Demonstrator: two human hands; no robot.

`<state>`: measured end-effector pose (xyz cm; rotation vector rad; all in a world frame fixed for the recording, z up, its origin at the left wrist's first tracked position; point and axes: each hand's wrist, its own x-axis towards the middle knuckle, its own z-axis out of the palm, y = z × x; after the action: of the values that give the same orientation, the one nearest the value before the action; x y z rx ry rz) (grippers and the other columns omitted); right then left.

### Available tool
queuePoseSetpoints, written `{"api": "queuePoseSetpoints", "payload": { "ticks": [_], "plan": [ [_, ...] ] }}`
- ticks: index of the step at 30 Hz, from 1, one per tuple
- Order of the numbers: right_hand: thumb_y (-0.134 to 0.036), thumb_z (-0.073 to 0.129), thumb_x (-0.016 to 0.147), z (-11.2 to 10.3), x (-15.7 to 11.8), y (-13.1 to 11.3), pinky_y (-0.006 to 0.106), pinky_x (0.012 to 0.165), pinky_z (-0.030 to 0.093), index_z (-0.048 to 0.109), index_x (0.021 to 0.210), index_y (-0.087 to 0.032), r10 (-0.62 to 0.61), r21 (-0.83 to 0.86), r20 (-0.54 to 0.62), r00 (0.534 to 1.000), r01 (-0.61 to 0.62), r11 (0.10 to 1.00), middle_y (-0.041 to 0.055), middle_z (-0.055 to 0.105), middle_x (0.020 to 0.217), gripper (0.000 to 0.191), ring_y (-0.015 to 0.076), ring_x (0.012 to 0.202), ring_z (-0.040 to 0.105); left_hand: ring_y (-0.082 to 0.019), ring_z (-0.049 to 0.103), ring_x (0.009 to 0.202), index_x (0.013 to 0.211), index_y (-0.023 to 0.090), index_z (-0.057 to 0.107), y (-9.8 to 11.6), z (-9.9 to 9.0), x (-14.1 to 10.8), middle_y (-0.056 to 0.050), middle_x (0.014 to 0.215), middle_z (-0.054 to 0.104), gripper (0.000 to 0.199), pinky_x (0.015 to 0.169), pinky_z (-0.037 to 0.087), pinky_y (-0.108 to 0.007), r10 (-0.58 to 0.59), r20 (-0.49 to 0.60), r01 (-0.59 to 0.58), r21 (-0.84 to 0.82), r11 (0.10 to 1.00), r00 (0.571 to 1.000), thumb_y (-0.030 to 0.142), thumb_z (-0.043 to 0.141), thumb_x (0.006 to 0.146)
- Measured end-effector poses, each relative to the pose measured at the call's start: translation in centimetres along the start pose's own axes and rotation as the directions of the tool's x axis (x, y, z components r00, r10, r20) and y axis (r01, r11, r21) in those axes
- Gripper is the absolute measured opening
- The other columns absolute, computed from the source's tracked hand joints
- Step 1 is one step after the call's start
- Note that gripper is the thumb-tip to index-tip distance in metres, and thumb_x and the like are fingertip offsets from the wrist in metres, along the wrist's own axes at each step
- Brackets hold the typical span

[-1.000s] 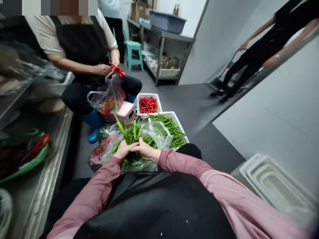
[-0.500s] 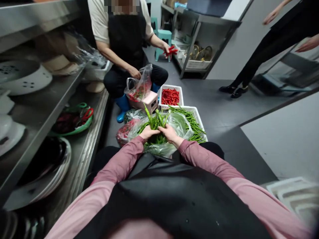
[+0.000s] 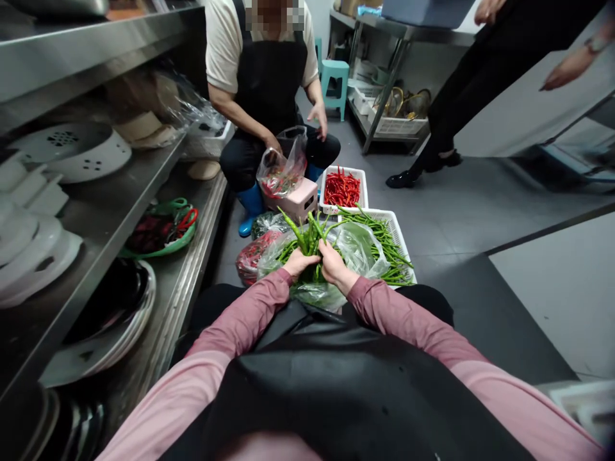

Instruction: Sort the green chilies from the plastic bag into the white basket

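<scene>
My left hand (image 3: 301, 262) is closed around a bunch of long green chili peppers (image 3: 303, 238), whose tips stick up above the fingers. Beside it, almost touching, my right hand (image 3: 332, 263) is closed with its thumb and fingers on green chilies from the same bunch. Both hands are over an opened clear plastic bag (image 3: 358, 246) holding more green chilies. To the right of the bag, a white basket (image 3: 407, 250) is heaped with green chilies (image 3: 379, 240). Behind that stands a smaller white basket (image 3: 364, 192) of red chilies (image 3: 342, 189).
Across from me, a seated co-worker (image 3: 271, 70) has a hand at a bag of red chilies (image 3: 281, 182) on a pink stool (image 3: 300, 200). A metal shelf (image 3: 158, 173) with dishes runs along my left. Another person (image 3: 461, 96) walks at right. Bagged red chilies (image 3: 254, 257) lie by my left hand.
The co-worker's hand, which held red chilies, is now empty and lowered above the red chili basket. The person at right has stepped leftward. My hands stay at the green chilies; my view has shifted left.
</scene>
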<state>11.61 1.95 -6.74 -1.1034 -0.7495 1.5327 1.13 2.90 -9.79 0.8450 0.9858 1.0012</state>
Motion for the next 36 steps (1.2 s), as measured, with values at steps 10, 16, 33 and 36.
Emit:
{"api": "queuePoseSetpoints", "payload": {
  "ticks": [10, 16, 33, 36],
  "plan": [
    [-0.044, 0.047, 0.086, -2.4, -0.2, -2.4, 0.033, 0.073, 0.052, 0.055, 0.103, -0.022, 0.133, -0.111, -0.014, 0.991, -0.134, 0.985, 0.0044, 0.065, 0.098, 0.03, 0.0173, 0.086, 0.063, -0.027, 0.065, 0.089, 0.089, 0.01, 0.069, 1.6, -2.0, -0.2, -0.01, 0.089, 0.072, 0.048, 0.091, 0.046, -0.043, -0.017, -0.004, 0.017, -0.009, 1.0, 1.0, 0.026, 0.082, 0.046],
    [-0.04, 0.033, 0.094, -6.2, 0.8, -1.5, 0.029, 0.064, 0.052, 0.05, 0.096, -0.018, 0.167, -0.059, -0.171, 0.971, -0.179, 0.982, 0.0034, 0.062, 0.075, 0.028, 0.0118, 0.06, 0.059, -0.027, 0.065, 0.087, 0.085, 0.011, 0.068, 2.0, -3.7, -0.1, -0.008, 0.085, 0.071, 0.044, 0.089, 0.048, -0.042, -0.033, -0.143, 0.031, -0.017, 0.999, 0.989, 0.026, 0.079, 0.045],
    [-0.024, 0.059, 0.073, -0.9, 1.6, -1.5, 0.029, 0.071, 0.047, 0.066, 0.075, -0.014, -0.125, -0.764, 0.108, 0.986, 0.163, 0.625, 0.0025, 0.062, 0.07, 0.012, 0.0142, 0.065, 0.056, -0.029, 0.064, 0.095, 0.099, 0.009, 0.068, 1.8, -3.0, -0.7, -0.012, 0.096, 0.071, 0.054, 0.094, 0.045, -0.043, -0.067, 0.041, 0.07, -0.079, 0.994, 0.997, 0.026, 0.08, 0.049],
    [-0.023, 0.05, 0.079, -1.3, 1.3, -0.8, 0.026, 0.064, 0.048, 0.066, 0.09, -0.015, -0.062, -0.672, 0.072, 0.995, 0.094, 0.734, 0.0005, 0.062, 0.067, 0.021, 0.0124, 0.059, 0.054, -0.029, 0.064, 0.094, 0.102, 0.009, 0.068, 2.0, -3.3, -1.0, -0.012, 0.094, 0.071, 0.056, 0.092, 0.046, -0.045, -0.117, 0.123, 0.131, -0.113, 0.985, 0.986, 0.026, 0.08, 0.05]
  ]
}}
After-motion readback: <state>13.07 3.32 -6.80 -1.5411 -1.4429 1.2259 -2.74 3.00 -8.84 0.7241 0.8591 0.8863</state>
